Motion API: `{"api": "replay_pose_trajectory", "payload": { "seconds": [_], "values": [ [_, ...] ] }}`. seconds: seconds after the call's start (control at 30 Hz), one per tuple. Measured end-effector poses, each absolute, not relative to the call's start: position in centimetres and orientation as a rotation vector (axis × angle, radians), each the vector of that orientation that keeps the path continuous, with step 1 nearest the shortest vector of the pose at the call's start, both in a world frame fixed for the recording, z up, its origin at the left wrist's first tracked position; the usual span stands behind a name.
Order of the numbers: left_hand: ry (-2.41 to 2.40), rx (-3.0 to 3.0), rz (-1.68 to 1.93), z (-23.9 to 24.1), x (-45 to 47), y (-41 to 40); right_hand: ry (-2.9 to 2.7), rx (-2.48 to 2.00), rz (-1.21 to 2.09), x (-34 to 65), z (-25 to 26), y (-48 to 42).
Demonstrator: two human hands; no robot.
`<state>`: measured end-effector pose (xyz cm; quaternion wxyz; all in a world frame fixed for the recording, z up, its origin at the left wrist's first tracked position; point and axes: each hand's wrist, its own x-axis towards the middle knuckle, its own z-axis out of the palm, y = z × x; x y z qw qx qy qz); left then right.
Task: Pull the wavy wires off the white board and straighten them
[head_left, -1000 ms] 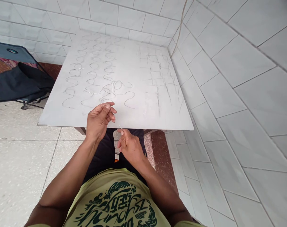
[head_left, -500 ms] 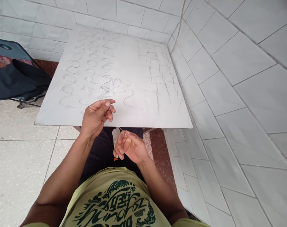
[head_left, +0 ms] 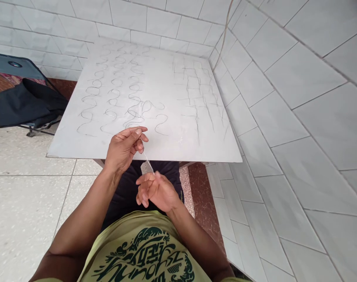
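My left hand (head_left: 124,149) hovers over the near edge of a white board (head_left: 172,102), its fingers pinched on a thin wire (head_left: 145,157). That wire runs down to my right hand (head_left: 154,190), which is curled closed on its lower end, below the board's edge and above my lap. Several bent S-shaped wire pieces (head_left: 113,98) lie in rows on the board's left half. Straight wire pieces (head_left: 198,94) lie in rows on its right half.
A white tiled wall (head_left: 298,117) runs close along the right side and behind the board. A dark folding chair with black cloth (head_left: 25,102) stands at the left on the pale tiled floor (head_left: 25,203). A thin cord (head_left: 223,35) hangs at the wall corner.
My right hand has dropped lower and nearer to my body, turning its fingers inward while keeping the wire. My left hand has stayed almost still at the board's edge.
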<state>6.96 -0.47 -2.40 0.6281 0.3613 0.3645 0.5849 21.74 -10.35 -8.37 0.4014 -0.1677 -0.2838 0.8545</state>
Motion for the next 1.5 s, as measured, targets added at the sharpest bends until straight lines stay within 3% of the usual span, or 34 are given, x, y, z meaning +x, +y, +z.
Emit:
{"api": "replay_pose_trajectory", "payload": {
  "seconds": [0.33, 0.67, 0.93, 1.2, 1.5],
  "values": [
    [0.834, 0.907, 1.234, -2.4, 7.0, -0.2, -1.072, -0.615, 2.115, 26.7, -6.9, -7.9],
    [0.813, 0.829, 1.306, -2.8, 7.2, 0.0, -0.704, -0.43, 2.21, 24.3, -9.1, -8.7],
    [0.796, 0.82, 1.229, -2.6, 7.4, -0.1, -1.029, -0.481, 2.225, 25.3, -8.3, -8.6],
    [0.798, 0.896, 1.099, -2.7, 7.8, -0.3, -1.368, -0.963, 1.698, 26.5, -5.5, -7.3],
    [0.804, 0.884, 1.108, -3.6, 8.8, 0.0, -1.347, -1.188, 1.516, 25.8, -5.3, -7.6]
  ]
}}
